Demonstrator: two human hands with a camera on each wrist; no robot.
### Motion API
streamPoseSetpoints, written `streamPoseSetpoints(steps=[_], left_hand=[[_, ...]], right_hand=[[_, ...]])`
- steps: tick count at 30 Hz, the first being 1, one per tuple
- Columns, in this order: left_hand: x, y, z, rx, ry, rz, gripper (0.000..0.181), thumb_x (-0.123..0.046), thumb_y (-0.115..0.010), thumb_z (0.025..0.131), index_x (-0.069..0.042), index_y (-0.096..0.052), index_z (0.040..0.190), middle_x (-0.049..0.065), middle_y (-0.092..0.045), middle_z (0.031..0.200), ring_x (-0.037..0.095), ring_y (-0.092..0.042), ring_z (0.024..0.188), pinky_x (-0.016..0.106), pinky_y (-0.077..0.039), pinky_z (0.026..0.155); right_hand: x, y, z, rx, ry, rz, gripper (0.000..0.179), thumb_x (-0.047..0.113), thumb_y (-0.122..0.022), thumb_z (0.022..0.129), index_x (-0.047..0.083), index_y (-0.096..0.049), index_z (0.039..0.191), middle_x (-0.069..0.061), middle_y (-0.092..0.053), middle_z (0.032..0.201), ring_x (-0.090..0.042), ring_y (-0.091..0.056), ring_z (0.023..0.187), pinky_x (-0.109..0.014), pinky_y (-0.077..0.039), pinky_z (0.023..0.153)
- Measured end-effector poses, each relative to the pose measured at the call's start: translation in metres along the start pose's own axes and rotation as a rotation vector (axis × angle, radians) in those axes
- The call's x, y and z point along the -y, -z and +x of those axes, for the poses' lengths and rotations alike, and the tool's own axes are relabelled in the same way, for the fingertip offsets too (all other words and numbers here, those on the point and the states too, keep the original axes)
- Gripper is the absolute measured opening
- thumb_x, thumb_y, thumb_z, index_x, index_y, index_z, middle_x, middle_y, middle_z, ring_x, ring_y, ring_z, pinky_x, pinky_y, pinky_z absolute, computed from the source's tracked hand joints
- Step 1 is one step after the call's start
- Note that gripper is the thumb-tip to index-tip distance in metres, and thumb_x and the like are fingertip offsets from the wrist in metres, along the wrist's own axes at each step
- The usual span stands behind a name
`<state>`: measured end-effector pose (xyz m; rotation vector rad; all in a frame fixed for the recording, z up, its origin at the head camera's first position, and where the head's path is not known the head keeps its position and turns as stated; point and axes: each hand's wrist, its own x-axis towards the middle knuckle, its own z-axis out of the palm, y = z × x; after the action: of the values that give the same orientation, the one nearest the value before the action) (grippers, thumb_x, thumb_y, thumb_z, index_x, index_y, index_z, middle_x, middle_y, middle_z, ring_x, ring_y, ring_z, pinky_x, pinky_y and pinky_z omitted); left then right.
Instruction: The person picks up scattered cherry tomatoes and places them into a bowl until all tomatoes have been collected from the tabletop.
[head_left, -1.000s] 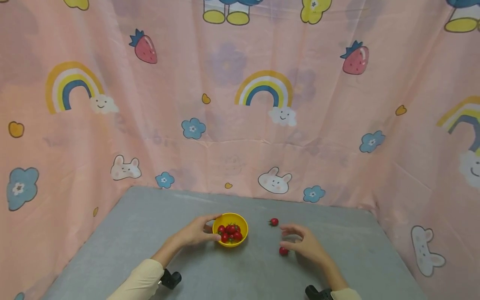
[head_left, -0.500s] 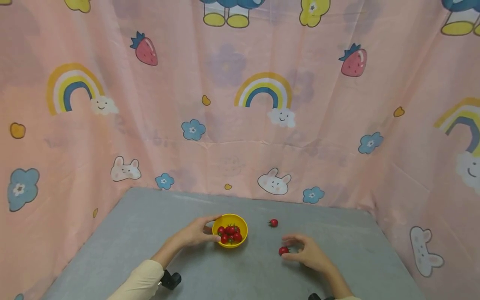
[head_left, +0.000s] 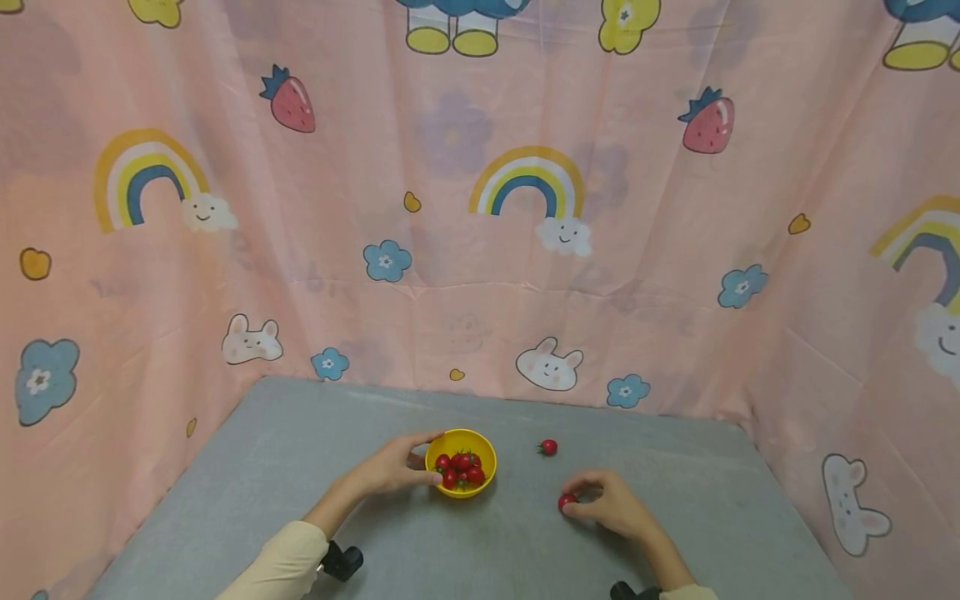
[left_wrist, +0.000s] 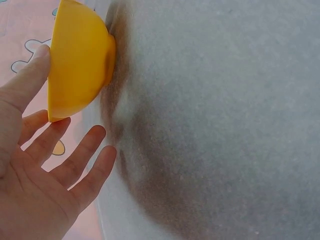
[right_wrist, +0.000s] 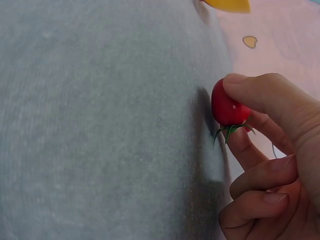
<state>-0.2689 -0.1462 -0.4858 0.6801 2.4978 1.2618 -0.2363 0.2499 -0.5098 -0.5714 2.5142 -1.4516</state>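
A yellow bowl (head_left: 461, 490) with several cherry tomatoes (head_left: 462, 462) in it stands on the grey table. My left hand (head_left: 392, 463) holds the bowl's left side at the rim, thumb on the near side and index finger on the far side; its other fingers spread free in the left wrist view. To the right, my right hand (head_left: 611, 502) pinches a red cherry tomato (right_wrist: 226, 106) between thumb and fingers, its green stem end hanging toward the palm side. This tomato is at or just above the table. Another cherry tomato (head_left: 549, 447) lies farther back, between the bowl and my right hand.
The grey tabletop (head_left: 360, 412) extends around the bowl and both hands. A pink curtain (head_left: 450, 317) with printed rainbows, rabbits and flowers stands behind the table and at its sides. A black wrist camera (head_left: 342, 561) sits on my left wrist.
My right hand has moved slightly toward me and closed its thumb and fingers on the nearer cherry tomato. The left hand and bowl have stayed put.
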Motion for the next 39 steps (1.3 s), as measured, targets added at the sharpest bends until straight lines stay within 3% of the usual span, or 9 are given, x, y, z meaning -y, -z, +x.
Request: streamPoseSetpoints(steps=[10, 23, 29, 39], left_hand=[[-0.001, -0.001, 0.0, -0.007, 0.019, 0.008, 0.07, -0.024, -0.078, 0.092, -0.005, -0.046, 0.152, 0.02, -0.05, 0.146, 0.033, -0.065, 0.11, 0.046, -0.056, 0.09], [0.0, 0.0, 0.0, -0.005, 0.009, -0.013, 0.069, -0.023, -0.078, 0.093, -0.005, -0.046, 0.151, 0.019, -0.049, 0.147, 0.033, -0.064, 0.11, 0.046, -0.056, 0.09], [-0.001, 0.0, -0.001, -0.005, 0.013, -0.019, 0.069, -0.023, -0.078, 0.093, -0.005, -0.046, 0.152, 0.019, -0.049, 0.147, 0.035, -0.064, 0.112, 0.047, -0.055, 0.091], [0.0, 0.0, -0.001, -0.015, 0.018, -0.006, 0.07, -0.026, -0.079, 0.092, -0.007, -0.047, 0.152, 0.018, -0.05, 0.147, 0.034, -0.064, 0.112, 0.049, -0.055, 0.092]], right_hand=[[-0.007, 0.0, -0.001, -0.034, -0.006, 0.018, 0.024, 0.013, -0.081, 0.088, -0.001, -0.074, 0.106, -0.008, -0.07, 0.103, -0.031, -0.062, 0.1, -0.055, -0.05, 0.089], [-0.002, 0.002, 0.001, -0.121, -0.061, 0.008, 0.026, 0.02, -0.08, 0.09, 0.001, -0.075, 0.107, -0.006, -0.072, 0.103, -0.029, -0.062, 0.105, -0.059, -0.047, 0.096], [0.003, 0.004, 0.006, -0.158, -0.072, 0.039, 0.026, 0.02, -0.081, 0.089, 0.002, -0.075, 0.107, -0.006, -0.072, 0.105, -0.03, -0.061, 0.108, -0.046, -0.051, 0.091], [0.008, 0.001, 0.016, -0.219, -0.107, 0.061, 0.025, 0.023, -0.082, 0.089, 0.007, -0.076, 0.107, -0.003, -0.071, 0.109, -0.026, -0.058, 0.113, -0.042, -0.05, 0.093]])
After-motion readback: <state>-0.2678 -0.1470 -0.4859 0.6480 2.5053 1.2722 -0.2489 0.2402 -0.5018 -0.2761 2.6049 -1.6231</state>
